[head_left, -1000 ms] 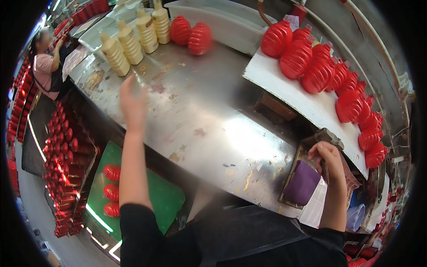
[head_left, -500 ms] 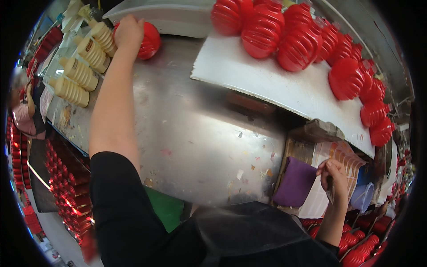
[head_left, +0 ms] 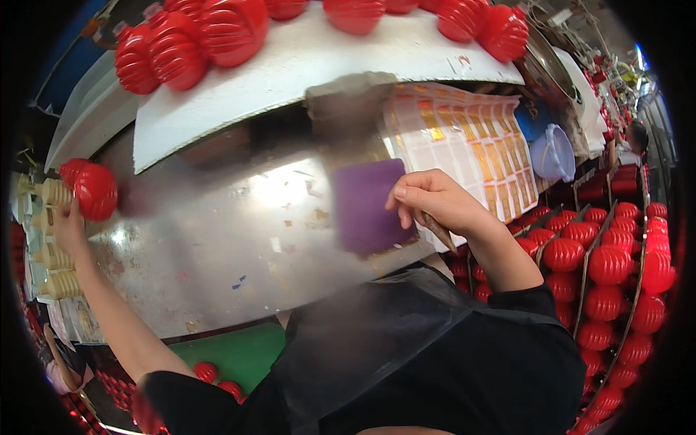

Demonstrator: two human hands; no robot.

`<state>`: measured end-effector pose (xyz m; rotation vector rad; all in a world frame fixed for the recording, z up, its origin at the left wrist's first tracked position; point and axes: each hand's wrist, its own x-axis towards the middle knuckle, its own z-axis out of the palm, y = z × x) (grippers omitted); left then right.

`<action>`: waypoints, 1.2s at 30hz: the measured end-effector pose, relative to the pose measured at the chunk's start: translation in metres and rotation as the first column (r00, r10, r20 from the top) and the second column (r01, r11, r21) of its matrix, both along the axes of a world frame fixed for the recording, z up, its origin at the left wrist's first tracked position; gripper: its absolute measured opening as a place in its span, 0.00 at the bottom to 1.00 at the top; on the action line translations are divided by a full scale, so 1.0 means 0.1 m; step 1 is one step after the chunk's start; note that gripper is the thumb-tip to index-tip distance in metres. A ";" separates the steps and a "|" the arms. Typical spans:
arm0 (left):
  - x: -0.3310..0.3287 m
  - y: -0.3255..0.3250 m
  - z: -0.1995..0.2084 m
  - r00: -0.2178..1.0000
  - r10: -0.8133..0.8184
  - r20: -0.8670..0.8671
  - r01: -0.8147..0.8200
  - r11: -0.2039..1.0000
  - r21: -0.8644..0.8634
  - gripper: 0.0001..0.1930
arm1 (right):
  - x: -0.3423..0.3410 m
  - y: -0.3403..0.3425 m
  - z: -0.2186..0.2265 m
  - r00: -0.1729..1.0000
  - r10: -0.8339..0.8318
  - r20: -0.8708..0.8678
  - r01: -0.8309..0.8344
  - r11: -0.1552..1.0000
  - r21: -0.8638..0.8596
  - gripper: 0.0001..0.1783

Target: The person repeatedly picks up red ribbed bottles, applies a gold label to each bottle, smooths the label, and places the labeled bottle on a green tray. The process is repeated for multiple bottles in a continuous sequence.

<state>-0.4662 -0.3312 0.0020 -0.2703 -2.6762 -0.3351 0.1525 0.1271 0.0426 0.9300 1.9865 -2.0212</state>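
The left hand (head_left: pixel 69 225) has now closed its fingers on a red ribbed lantern (head_left: pixel 90 188) at nine o'clock on the steel worktop (head_left: pixel 239 239); the right hand (head_left: pixel 435 203) still pinches a thin tool beside the purple pad (head_left: pixel 366 206).

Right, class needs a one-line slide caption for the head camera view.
Left hand grips a red ribbed lantern at the steel table's edge; right hand holds a thin tool by a purple pad.
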 end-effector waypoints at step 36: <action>4.64 3.27 -0.04 0.203 -0.962 0.183 -0.191 0.144 0.971 0.45 | 2.00 -0.04 -0.91 0.895 0.442 0.063 -0.093 0.047 0.995 0.20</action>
